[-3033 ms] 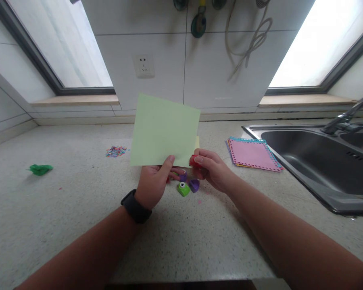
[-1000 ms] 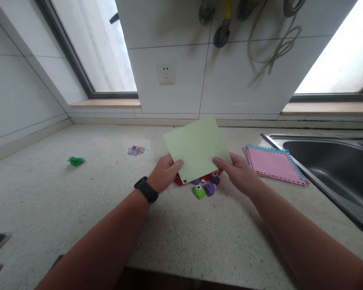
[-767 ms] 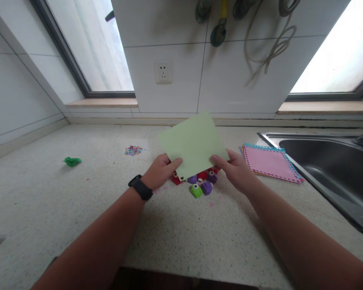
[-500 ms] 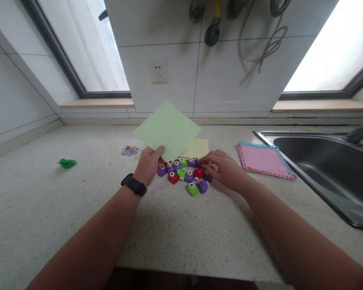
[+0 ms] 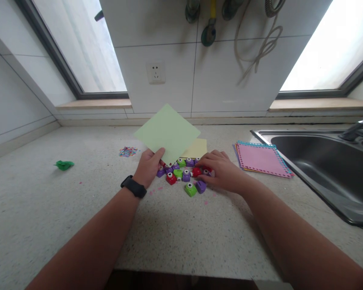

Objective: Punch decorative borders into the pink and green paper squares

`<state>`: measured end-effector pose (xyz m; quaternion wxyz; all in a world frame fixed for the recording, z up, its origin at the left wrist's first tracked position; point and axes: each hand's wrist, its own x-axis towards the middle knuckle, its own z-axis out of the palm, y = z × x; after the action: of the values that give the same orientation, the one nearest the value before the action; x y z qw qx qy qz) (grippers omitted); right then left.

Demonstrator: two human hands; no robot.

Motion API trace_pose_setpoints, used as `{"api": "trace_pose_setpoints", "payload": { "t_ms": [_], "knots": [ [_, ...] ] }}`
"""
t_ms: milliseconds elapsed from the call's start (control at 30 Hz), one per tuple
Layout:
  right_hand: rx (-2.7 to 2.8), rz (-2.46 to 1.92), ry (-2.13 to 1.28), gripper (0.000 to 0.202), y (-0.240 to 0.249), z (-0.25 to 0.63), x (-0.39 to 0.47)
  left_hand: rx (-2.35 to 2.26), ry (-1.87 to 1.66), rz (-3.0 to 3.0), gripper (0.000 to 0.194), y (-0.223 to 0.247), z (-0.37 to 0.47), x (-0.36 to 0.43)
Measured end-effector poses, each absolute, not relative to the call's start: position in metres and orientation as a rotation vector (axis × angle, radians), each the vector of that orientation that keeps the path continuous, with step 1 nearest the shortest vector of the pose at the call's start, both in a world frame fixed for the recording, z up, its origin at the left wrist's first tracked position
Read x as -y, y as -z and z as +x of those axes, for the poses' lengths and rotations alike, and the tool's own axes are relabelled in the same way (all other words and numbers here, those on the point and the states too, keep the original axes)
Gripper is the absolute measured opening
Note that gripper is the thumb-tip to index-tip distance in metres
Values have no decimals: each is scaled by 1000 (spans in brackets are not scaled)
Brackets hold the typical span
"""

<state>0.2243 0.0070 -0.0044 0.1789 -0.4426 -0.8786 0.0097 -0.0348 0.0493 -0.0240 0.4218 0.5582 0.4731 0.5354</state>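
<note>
Closest to me, just short of the right grip [image 5: 220,171], a green punch [image 5: 190,189] and a purple punch [image 5: 201,186] sit on the desk [image 5: 169,233], with a few pink scraps [image 5: 206,202] strewn about. I have that right grip low over the right end of a cluster of punches [image 5: 186,175], its fingers curved and part-way apart around a white-topped punch [image 5: 206,173]; whether they actually bear on it, I cannot tell.

Across the cluster, the left grip [image 5: 147,167] pinches the green sheet [image 5: 169,131] by its lower left edge, thumb on the near face, so the sheet stands tilted up and away from that hand with one corner on top. Behind it, beyond the punches and between the two grips, a yellow sheet [image 5: 197,149] shows in part.

As I judge it, the bordered stack [image 5: 258,159] to the right of the right grip is finished work: its pink top sheet carries cut-outs along the edges. I see no such row on the green sheet, so I count it at or near its start; its lowest corner is too small to check. What shows of the yellow sheet looks plain, so I take that as left too.

Past the left grip lies a heap of coloured confetti [image 5: 128,151], evidently the waste so far.
</note>
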Motion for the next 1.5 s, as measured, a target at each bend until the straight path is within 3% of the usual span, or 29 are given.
{"api": "trace_pose_setpoints", "payload": {
  "t_ms": [1200,1367,1500],
  "knots": [
    [2360,-1296,35,30,23,192,-10,-1099,-1307,1402,33,25,-27,-45],
    [2209,-1219,-143,19,18,197,-9,-1089,-1311,1388,36,21,-26,-42],
    [1785,-1186,-600,20,15,201,-11,-1107,-1329,1363,37,15,-26,-39]
  ]
}}
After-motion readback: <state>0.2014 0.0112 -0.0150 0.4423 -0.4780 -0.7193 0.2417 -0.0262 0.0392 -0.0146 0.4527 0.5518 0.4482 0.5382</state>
